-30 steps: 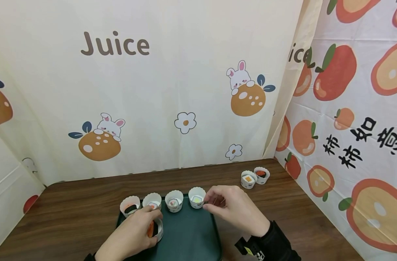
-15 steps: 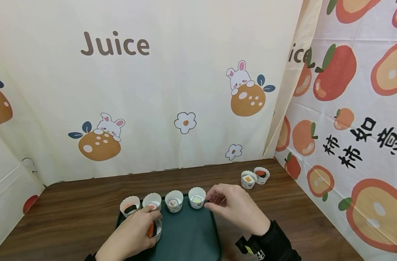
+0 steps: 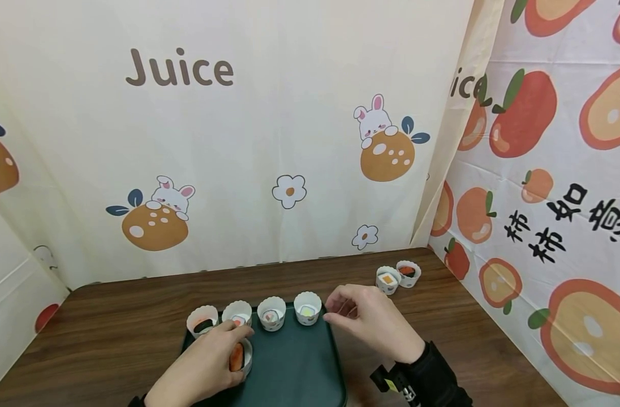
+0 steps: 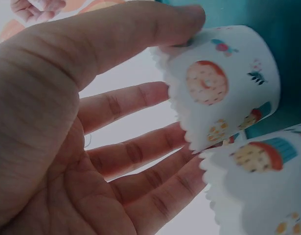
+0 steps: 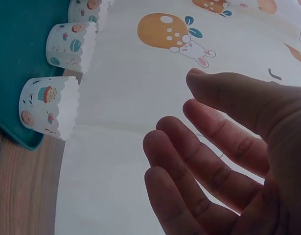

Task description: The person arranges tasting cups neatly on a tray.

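My left hand [image 3: 213, 362] holds a white scalloped-rim paper baking cup [image 4: 223, 78] between thumb and fingers, over the left part of the dark green tray [image 3: 295, 367]. An orange and black sushi piece [image 3: 236, 357] lies inside that cup, partly covered by the hand. Along the tray's far edge stands a row of similar cups: one with a dark-banded piece [image 3: 203, 321], one [image 3: 237, 312] half behind my left fingers, one with a round roll [image 3: 271, 314], and one at the right end [image 3: 308, 308]. My right hand [image 3: 371, 319] hovers just right of this last cup, fingers loosely bent, holding nothing.
Two more filled cups stand together at the table's back right, one with a yellow-topped piece [image 3: 388, 280] and one with a red piece [image 3: 409, 273]. The wooden table [image 3: 121, 322] ends against printed cloth walls [image 3: 249, 141] at the back and right.
My right hand has drawn slightly right, away from the end cup. The cup in my left hand has shifted a little left, and the row of cups stays put.
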The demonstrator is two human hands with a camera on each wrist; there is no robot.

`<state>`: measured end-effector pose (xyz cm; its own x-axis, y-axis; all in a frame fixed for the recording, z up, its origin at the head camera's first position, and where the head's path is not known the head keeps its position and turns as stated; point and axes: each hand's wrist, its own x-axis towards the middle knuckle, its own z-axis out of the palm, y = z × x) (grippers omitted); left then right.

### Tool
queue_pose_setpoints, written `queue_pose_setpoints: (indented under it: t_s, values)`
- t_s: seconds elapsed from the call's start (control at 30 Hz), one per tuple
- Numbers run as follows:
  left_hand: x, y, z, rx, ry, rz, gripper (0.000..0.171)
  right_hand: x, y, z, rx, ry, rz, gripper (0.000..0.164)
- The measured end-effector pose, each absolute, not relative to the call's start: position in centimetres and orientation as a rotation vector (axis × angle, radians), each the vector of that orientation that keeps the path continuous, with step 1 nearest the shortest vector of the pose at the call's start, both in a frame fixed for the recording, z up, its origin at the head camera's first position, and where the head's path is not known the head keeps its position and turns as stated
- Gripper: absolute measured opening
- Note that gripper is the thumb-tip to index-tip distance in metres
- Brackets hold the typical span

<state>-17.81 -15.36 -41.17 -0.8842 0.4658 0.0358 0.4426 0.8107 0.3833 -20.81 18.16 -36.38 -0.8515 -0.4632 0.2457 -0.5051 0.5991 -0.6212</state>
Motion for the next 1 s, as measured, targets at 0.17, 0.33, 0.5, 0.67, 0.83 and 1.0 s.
queue_pose_setpoints:
  t_s: [0.17, 0.33, 0.5, 0.67, 0.83, 1.0]
  values:
    - [-17.4, -15.4, -40.2, 0.723, 2.967, 0.623, 0.052, -21.0, 18.6, -36.3, 0.817, -2.769, 1.098, 0.006]
    - [-17.2, -15.5, -39.4, 0.791, 3.032, 0.588, 0.046, -21.3, 19.1, -36.4, 0.793, -2.772, 1.093, 0.008]
    - [-16.6, -15.3, -38.6, 0.810, 3.157, 0.609, 0.040, -21.9, 19.9, -36.7, 0.721, -2.808, 1.049, 0.013]
    - [-16.3, -15.1, -37.8, 0.809, 3.231, 0.594, 0.041, -23.1, 21.2, -37.1, 0.592, -2.857, 0.976, 0.023]
    - [-15.9, -14.8, -37.2, 0.772, 3.255, 0.609, 0.054, -24.7, 23.2, -37.8, 0.484, -2.894, 0.854, 0.037]
    - [-15.6, -14.5, -36.8, 0.723, 3.281, 0.679, 0.066, -26.7, 24.9, -38.4, 0.372, -2.976, 0.738, 0.053]
